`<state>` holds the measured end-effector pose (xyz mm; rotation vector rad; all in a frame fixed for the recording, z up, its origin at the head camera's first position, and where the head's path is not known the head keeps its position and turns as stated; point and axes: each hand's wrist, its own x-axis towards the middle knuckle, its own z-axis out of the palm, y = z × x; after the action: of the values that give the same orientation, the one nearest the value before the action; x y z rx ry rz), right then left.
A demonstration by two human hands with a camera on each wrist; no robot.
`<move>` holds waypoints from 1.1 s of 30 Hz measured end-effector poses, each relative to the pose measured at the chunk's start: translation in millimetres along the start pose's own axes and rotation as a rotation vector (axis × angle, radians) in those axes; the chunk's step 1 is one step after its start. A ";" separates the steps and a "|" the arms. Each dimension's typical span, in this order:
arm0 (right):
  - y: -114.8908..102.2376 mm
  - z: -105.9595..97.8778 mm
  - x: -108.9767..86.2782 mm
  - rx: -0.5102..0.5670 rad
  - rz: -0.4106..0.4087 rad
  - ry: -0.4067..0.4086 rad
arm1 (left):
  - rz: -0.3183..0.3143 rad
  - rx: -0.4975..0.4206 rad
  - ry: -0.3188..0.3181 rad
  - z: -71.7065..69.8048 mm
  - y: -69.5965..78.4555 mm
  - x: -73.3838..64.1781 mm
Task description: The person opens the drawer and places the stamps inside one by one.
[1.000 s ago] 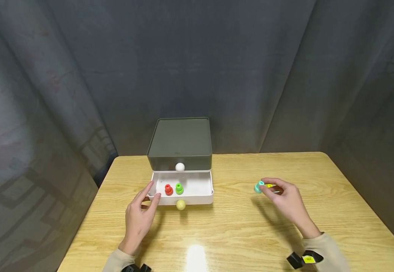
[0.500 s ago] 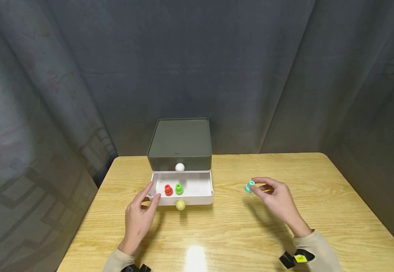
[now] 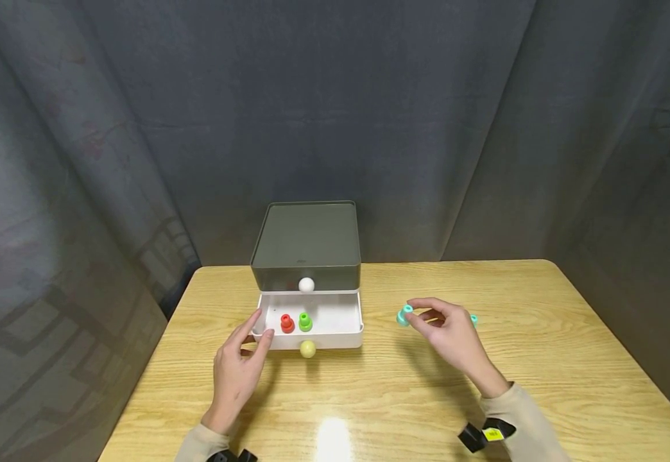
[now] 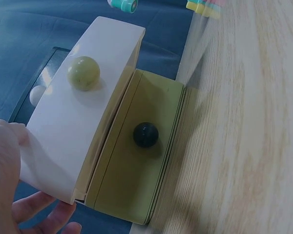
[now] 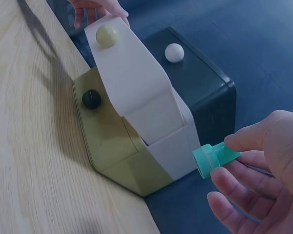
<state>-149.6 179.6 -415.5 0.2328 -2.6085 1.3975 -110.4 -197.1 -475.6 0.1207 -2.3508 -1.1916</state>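
Observation:
My right hand [image 3: 449, 333] pinches a turquoise stepped, hollow-ended plastic piece [image 3: 405, 315] between thumb and fingers, to the right of the drawer box. In the right wrist view the piece [image 5: 212, 157] points toward the box. My left hand [image 3: 238, 372] holds the left front corner of the pulled-out white drawer [image 3: 335, 339], thumb at the front rim and a finger along the side. Inside the drawer, a red piece [image 3: 287, 323] and a green piece [image 3: 305, 321] of similar shape stand side by side.
The box's dark top tier [image 3: 307, 234] has a white knob [image 3: 306, 285]. Below the white drawer is an olive drawer [image 4: 132, 170] with a black knob [image 4: 146, 134]. Another turquoise piece [image 3: 473, 319] shows behind my right hand. Yellow and pink pieces [image 4: 204, 9] appear in the left wrist view.
My right hand has moved left toward the drawer with the turquoise piece. A second turquoise piece has come into view behind it, and the yellow bit is now hidden. The left hand has stayed still.

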 end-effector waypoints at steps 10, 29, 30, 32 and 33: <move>-18.8 12.0 4.1 0.006 -0.022 -0.023 | 0.002 0.001 0.004 -0.1 1.3 -0.1; -43.6 40.7 11.3 0.072 -0.073 -0.098 | 0.023 -0.019 0.009 1.3 -0.9 -0.3; -45.7 42.1 12.1 0.076 -0.082 -0.099 | 0.021 -0.020 0.010 1.5 -1.2 -0.4; -50.2 44.7 13.9 0.083 -0.099 -0.104 | 0.015 -0.018 0.011 1.8 -1.9 -0.6; -52.5 46.0 14.8 0.084 -0.105 -0.108 | 0.017 -0.017 0.013 1.8 -1.7 -0.6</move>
<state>-156.2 111.6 -394.9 0.4625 -2.5817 1.4994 -110.9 -196.6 -478.1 0.1023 -2.3255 -1.1994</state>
